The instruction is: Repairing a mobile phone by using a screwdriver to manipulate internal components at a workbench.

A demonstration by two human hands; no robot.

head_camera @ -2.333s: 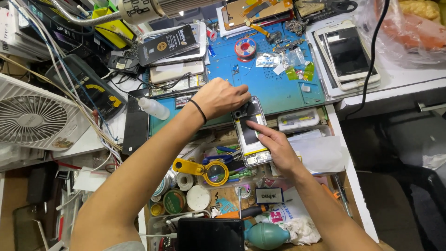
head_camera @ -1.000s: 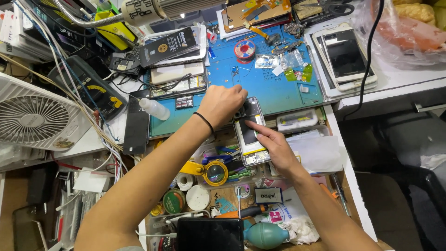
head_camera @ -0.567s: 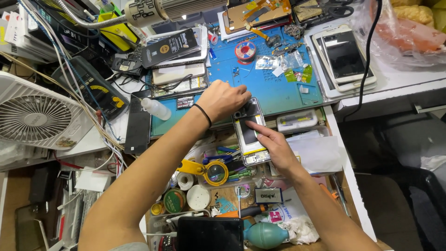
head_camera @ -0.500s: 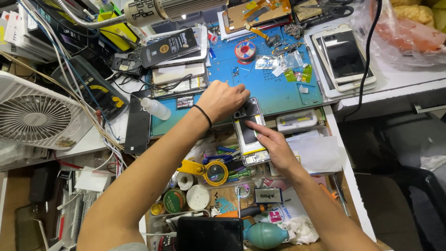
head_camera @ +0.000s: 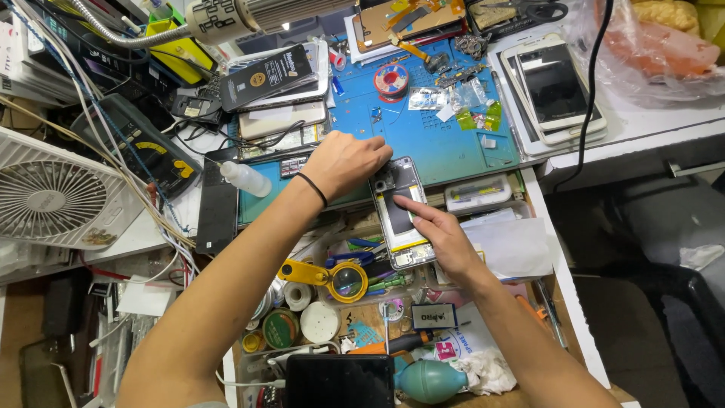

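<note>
Left hand point(head_camera: 343, 161), fingers curled, presses on the top end of an opened, back-less smartphone with exposed silver-grey internals point(head_camera: 402, 215); whatever its fingertips pinch is hidden. Right hand point(head_camera: 442, 236), fingers extended and holding nothing, rests its fingertips on the phone's middle. The phone lies lengthwise across the near edge of the blue silicone work mat point(head_camera: 438, 143), its top corner covered.

2 bare forearms, no sleeves; thin black band point(head_camera: 311, 189) on left wrist.
</note>
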